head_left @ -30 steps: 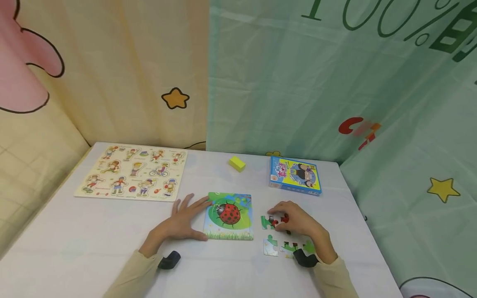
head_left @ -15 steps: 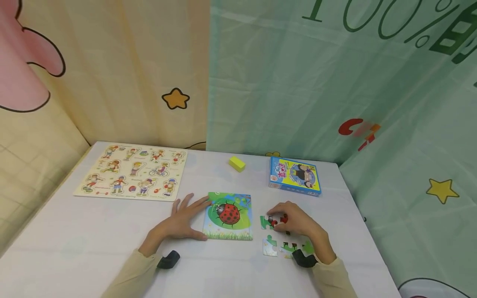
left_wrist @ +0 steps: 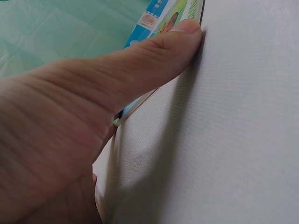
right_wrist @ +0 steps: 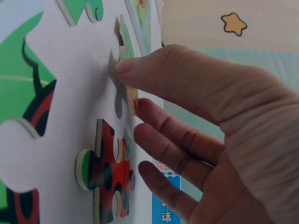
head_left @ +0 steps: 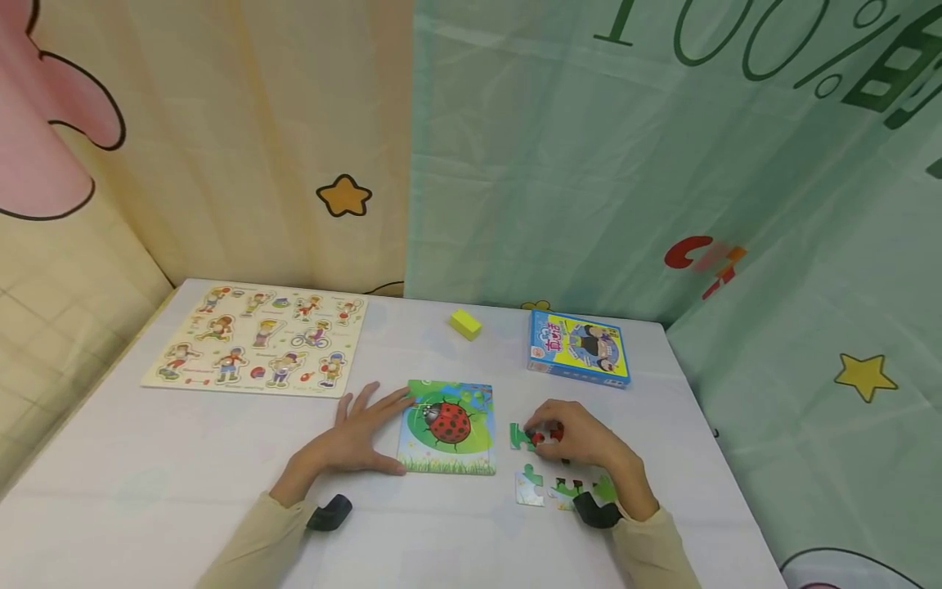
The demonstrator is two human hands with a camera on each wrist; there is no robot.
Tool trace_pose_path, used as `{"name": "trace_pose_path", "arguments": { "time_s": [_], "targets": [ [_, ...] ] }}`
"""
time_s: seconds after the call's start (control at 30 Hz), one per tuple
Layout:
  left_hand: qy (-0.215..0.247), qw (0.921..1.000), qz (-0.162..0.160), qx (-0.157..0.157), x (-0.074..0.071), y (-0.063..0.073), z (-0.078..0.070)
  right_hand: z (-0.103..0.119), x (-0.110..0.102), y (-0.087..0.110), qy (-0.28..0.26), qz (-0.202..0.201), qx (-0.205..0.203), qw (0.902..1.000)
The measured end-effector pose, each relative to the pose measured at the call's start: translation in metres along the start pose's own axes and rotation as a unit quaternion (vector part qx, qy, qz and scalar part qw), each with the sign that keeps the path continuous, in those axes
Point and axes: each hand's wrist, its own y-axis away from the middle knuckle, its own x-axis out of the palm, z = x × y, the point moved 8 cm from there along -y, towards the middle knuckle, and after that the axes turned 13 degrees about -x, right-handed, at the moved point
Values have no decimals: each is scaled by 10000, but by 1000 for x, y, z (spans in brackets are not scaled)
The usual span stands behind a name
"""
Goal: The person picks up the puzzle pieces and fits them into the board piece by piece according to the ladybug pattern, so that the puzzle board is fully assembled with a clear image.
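A square ladybug picture board (head_left: 447,425) lies flat on the white table. My left hand (head_left: 353,438) rests along its left side, fingers spread and fairly straight, the thumb at the lower left corner. To the right of the board, my right hand (head_left: 581,433) pinches a green jigsaw piece (head_left: 519,437) between thumb and index finger. In the right wrist view that piece (right_wrist: 130,95) stands tilted off the cloth, casting a shadow. Red spotted pieces (right_wrist: 110,170) lie beneath the other fingers. Nearer the body are a pale corner piece (head_left: 528,488) and a partly hidden green piece (head_left: 605,489).
A wooden board with sports figures (head_left: 257,339) lies at the table's back left. A yellow block (head_left: 465,324) sits at the back middle. Further right is a blue and yellow box (head_left: 579,348). Printed curtains (head_left: 515,164) hang behind the table.
The green piece at my right fingertips has risen slightly from the table. My left hand keeps its place at the ladybug board. The head view has shifted a little.
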Motion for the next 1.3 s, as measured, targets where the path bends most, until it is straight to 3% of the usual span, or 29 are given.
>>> {"name": "trace_pose_path", "arguments": {
  "time_s": [0.43,0.7,1.1,1.3],
  "targets": [
    [19,10000,-5,50,0,1,1,10,0,-6,-138,-192,-357,9991],
    [7,10000,-23,54,-1,1,0,22,-1,-12,124,-280,-557,9980],
    [-41,9999,-44,104,-1,1,-1,38,9,-33,275,-116,-595,9978],
    [-30,9999,-35,111,0,1,-2,52,19,-49,328,33,-826,9960]
  ]
}}
